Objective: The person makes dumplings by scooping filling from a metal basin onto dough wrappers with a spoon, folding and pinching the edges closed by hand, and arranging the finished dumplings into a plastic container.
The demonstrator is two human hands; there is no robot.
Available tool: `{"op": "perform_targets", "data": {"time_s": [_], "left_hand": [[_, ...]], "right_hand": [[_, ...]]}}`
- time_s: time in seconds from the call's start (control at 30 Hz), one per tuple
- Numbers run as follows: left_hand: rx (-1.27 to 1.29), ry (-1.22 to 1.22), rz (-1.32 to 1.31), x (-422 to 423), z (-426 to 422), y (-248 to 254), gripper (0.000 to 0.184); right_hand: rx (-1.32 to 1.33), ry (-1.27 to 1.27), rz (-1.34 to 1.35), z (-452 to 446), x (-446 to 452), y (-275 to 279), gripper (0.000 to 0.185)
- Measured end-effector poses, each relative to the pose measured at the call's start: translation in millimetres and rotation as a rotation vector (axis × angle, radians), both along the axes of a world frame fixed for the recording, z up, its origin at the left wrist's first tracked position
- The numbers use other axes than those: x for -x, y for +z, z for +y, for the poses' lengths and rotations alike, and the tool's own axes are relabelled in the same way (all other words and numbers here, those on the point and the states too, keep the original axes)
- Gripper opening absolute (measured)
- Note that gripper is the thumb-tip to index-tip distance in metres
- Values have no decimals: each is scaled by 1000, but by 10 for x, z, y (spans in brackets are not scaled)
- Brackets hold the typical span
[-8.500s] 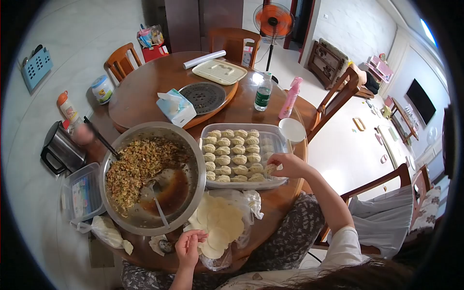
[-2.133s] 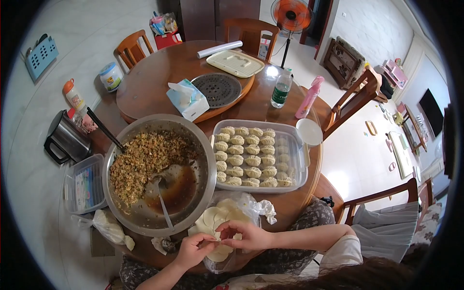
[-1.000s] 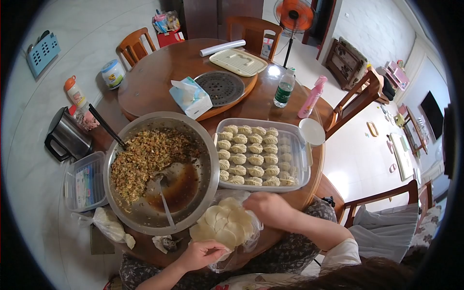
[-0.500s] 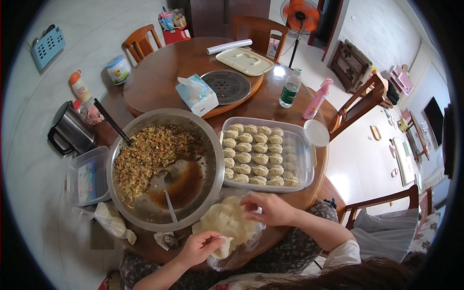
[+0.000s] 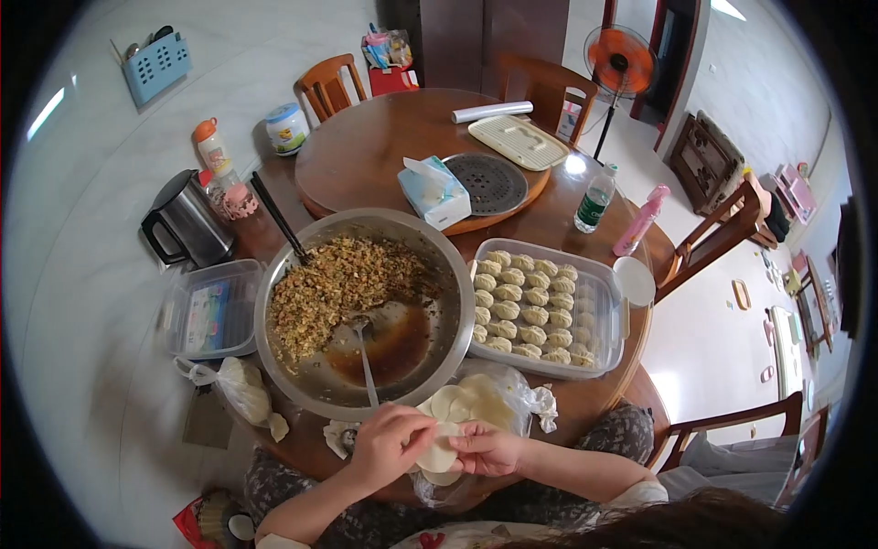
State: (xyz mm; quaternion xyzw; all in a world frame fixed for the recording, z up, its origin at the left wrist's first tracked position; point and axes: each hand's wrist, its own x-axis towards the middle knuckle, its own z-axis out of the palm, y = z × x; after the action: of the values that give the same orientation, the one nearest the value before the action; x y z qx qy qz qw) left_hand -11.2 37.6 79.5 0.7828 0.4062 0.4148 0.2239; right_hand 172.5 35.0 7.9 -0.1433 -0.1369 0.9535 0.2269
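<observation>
A round dumpling wrapper [image 5: 439,452] is between my hands, just in front of the steel bowl. My right hand [image 5: 489,448] pinches it from the right, thumb on top. My left hand [image 5: 391,445] is closed at its left edge, fingers curled over the dough. Behind my hands, more pale wrappers [image 5: 450,403] lie spread on a clear plastic bag [image 5: 519,392]. The wide steel bowl [image 5: 274,366] holds chopped filling [image 5: 343,282] with brown liquid at the bottom, a metal spoon [image 5: 367,366] and dark chopsticks [image 5: 277,215]. Pleated dumplings [image 5: 506,310] sit in rows in a plastic container [image 5: 585,370] to the right.
On the left are a clear lidded box [image 5: 245,343], a knotted plastic bag [image 5: 245,389] and a kettle [image 5: 187,224]. A tissue box [image 5: 446,209] stands behind the bowl. A water bottle [image 5: 594,201], pink spray bottle [image 5: 640,224] and white round lid [image 5: 635,280] line the right.
My right hand has come off the wrapper stack and now grips a wrapper beside my left hand. My hands have drawn together. The whole view has shifted, so the table appears further right.
</observation>
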Motion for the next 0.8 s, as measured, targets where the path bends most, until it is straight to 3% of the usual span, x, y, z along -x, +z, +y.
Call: {"op": "perform_targets", "data": {"time_s": [0.13,0.23,0.27,0.37,0.53,0.63,0.8], "left_hand": [[91,110,1,134,173,116,11],[-178,262,638,438,497,83,19],[-180,263,703,522,609,36,22],[-289,55,959,707,899,-69,23],[-315,-142,1259,666,1118,-207,14],[-483,-100,1169,618,1166,-222,3],[-279,188,466,460,1454,-37,2]], "right_hand": [[32,-144,-64,89,18,88,33],[-38,-279,-43,281,32,264,33],[-64,-315,0,352,3,306,34],[-93,-455,93,520,-67,435,39],[-78,-551,-117,636,-223,377,37],[-80,-619,-149,627,-323,404,32],[-116,-665,-170,624,-410,377,26]]}}
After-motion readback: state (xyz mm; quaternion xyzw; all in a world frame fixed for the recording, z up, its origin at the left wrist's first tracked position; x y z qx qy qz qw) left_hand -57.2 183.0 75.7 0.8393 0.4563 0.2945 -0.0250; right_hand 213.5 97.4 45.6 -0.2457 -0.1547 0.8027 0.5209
